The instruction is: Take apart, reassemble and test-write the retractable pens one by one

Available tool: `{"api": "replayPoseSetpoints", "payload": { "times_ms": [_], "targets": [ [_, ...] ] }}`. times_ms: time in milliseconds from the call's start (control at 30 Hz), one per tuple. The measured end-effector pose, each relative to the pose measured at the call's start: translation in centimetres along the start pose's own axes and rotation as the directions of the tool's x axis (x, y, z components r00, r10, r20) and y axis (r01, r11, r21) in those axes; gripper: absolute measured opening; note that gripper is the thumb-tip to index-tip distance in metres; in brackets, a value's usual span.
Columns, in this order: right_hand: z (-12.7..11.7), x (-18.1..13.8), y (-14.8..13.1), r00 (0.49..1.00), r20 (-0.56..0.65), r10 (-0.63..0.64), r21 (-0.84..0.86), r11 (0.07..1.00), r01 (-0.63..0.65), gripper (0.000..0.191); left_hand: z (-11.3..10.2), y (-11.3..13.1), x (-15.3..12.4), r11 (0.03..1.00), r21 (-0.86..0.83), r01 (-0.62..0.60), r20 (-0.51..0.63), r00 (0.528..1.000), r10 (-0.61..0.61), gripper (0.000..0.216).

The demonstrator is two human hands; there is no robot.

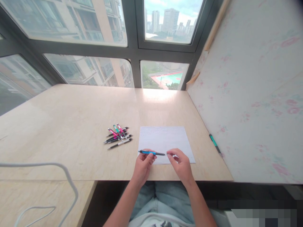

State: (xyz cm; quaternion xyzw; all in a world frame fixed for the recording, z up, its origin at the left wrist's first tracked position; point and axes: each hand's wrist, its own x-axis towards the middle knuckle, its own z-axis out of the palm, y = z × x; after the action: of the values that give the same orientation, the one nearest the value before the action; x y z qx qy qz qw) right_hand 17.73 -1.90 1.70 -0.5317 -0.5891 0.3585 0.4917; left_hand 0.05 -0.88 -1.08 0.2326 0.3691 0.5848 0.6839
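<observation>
My left hand [145, 162] is closed around a blue and black pen [151, 153], which lies level with its tip toward the right. Just off that tip, my right hand [179, 160] pinches with thumb and forefinger; whatever may be between them is too small to name. Both hands are above the near part of a sheet of paper [163, 138] that has lines of writing along its top. To the left of the paper lies a loose pile of several pens [118, 135] in pink, green, purple, black and white.
A green and black pen [215, 144] rests against the papered wall [255, 119] at the right. Windows [163, 75] border the table's far side. A pale cable [68, 179] curves over the lower table [47, 195] at the left. The table's front edge [118, 180] is close to my lap.
</observation>
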Motion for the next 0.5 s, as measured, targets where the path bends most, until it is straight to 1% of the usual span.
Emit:
{"api": "replayPoseSetpoints", "payload": {
  "times_ms": [133,333,500],
  "targets": [
    [-0.07,-0.11,0.29,0.998,-0.054,0.037,0.001,0.999,-0.037,0.013,-0.12,-0.05,0.04,1.0,0.003,-0.014,-0.005,1.0,0.014,0.018],
    [-0.35,0.14,0.37,1.0,0.005,0.012,-0.019,1.0,-0.012,0.013,-0.04,-0.09,-0.06,0.999,0.037,-0.015,0.004,1.0,0.014,0.018],
    [-0.61,0.19,0.24,1.0,-0.008,0.003,-0.032,0.999,-0.003,0.012,0.12,0.01,-0.08,0.999,0.045,-0.024,-0.023,0.999,0.025,0.021]
  ]
}}
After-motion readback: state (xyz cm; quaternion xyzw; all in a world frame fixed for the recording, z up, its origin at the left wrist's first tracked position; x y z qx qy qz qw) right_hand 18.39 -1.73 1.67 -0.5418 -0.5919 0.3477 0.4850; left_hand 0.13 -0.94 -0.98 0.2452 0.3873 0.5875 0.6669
